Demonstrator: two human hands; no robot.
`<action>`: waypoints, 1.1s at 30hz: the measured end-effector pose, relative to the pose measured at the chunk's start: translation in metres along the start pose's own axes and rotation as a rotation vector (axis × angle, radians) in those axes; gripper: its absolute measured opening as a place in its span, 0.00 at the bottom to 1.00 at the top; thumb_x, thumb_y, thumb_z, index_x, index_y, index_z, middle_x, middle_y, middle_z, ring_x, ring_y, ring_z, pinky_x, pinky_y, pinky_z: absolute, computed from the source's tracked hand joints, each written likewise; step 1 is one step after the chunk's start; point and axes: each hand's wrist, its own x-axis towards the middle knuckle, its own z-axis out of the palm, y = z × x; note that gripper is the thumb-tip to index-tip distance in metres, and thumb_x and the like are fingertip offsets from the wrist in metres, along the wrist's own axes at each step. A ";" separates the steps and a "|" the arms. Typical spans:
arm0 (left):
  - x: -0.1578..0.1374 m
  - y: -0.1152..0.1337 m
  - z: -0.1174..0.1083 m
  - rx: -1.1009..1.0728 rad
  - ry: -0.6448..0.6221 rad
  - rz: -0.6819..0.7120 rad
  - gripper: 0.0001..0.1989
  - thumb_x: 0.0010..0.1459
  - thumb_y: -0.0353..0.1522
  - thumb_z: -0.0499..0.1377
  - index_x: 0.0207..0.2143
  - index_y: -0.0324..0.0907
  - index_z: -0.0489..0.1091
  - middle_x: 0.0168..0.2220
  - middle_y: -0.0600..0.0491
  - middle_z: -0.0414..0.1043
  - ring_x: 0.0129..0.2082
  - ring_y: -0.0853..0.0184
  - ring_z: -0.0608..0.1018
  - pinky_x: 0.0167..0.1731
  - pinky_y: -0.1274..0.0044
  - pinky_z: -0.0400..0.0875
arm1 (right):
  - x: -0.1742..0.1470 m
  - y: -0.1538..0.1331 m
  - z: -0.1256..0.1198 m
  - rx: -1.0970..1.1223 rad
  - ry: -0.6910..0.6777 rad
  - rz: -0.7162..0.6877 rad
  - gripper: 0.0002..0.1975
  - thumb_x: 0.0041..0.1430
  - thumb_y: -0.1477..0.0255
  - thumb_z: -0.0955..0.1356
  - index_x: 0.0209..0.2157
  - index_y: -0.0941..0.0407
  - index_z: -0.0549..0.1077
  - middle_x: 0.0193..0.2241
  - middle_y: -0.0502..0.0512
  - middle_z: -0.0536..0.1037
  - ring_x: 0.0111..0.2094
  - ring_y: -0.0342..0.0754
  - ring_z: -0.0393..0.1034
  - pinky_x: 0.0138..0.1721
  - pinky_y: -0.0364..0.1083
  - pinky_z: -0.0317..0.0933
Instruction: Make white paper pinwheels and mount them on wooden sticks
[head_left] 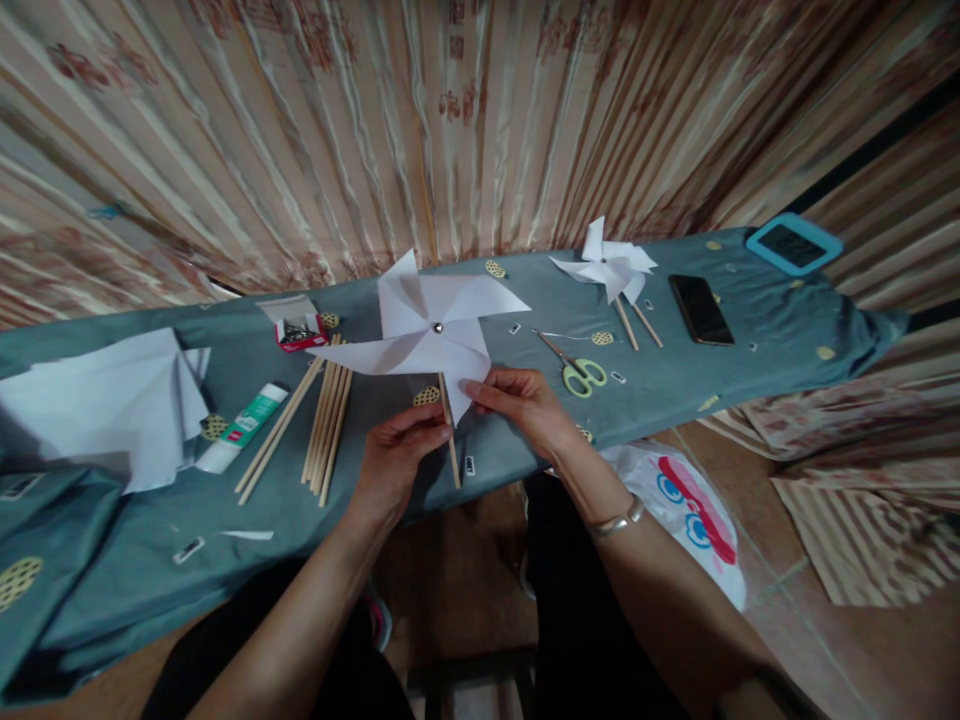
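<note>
Left hand (394,455) pinches the white paper pinwheel's (442,347) wooden stick (454,466); right hand (529,405), its blade (457,400). Left of the pinwheel lies a green-white tube (244,428) (lettering illegible).

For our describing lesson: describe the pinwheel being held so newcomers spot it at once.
On the draped table, find the left hand and right hand. They hold a white paper pinwheel with a silver centre pin. Unlike the white blades lying farther right, this one is held.

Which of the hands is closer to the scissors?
Right. The right hand is just left of the scissors, pinching the nearer pinwheel; the left hand is farther left, holding that pinwheel's stick.
</note>
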 end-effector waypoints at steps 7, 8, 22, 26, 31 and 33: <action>-0.002 0.000 0.001 0.018 -0.028 -0.002 0.16 0.31 0.31 0.74 0.28 0.43 0.80 0.29 0.54 0.80 0.30 0.68 0.77 0.41 0.73 0.70 | 0.001 0.004 0.004 0.026 -0.022 0.000 0.14 0.41 0.59 0.77 0.20 0.55 0.78 0.20 0.47 0.77 0.25 0.40 0.65 0.33 0.44 0.60; -0.003 0.001 0.001 0.021 -0.030 -0.006 0.16 0.31 0.31 0.74 0.29 0.43 0.80 0.29 0.54 0.80 0.30 0.68 0.77 0.41 0.72 0.70 | 0.002 0.005 0.005 0.030 -0.027 -0.002 0.14 0.41 0.59 0.77 0.21 0.55 0.79 0.22 0.48 0.78 0.25 0.41 0.67 0.34 0.44 0.61; -0.002 0.002 -0.004 0.046 -0.034 0.011 0.16 0.31 0.33 0.74 0.28 0.43 0.80 0.28 0.54 0.79 0.30 0.67 0.76 0.40 0.73 0.69 | 0.000 -0.003 -0.022 -0.220 0.110 -0.123 0.23 0.47 0.48 0.72 0.21 0.56 0.78 0.20 0.50 0.76 0.24 0.42 0.64 0.28 0.43 0.57; -0.004 0.001 -0.006 0.062 -0.047 -0.019 0.16 0.31 0.33 0.74 0.28 0.44 0.81 0.28 0.53 0.80 0.30 0.66 0.77 0.39 0.73 0.70 | 0.011 -0.008 -0.044 -0.060 0.359 -0.192 0.22 0.47 0.48 0.73 0.23 0.55 0.78 0.24 0.51 0.78 0.27 0.43 0.68 0.33 0.43 0.62; -0.008 0.001 -0.006 0.131 -0.094 -0.056 0.16 0.31 0.34 0.74 0.28 0.43 0.81 0.29 0.52 0.80 0.30 0.64 0.78 0.41 0.71 0.71 | 0.023 -0.008 -0.051 0.057 0.391 -0.280 0.18 0.39 0.53 0.78 0.22 0.53 0.78 0.21 0.46 0.74 0.25 0.40 0.63 0.29 0.41 0.59; -0.008 0.002 -0.006 0.144 -0.095 -0.060 0.16 0.31 0.34 0.74 0.28 0.42 0.80 0.29 0.52 0.80 0.31 0.64 0.78 0.41 0.71 0.71 | 0.025 -0.008 -0.050 0.083 0.378 -0.275 0.18 0.37 0.54 0.79 0.23 0.53 0.79 0.21 0.45 0.74 0.24 0.39 0.62 0.28 0.41 0.59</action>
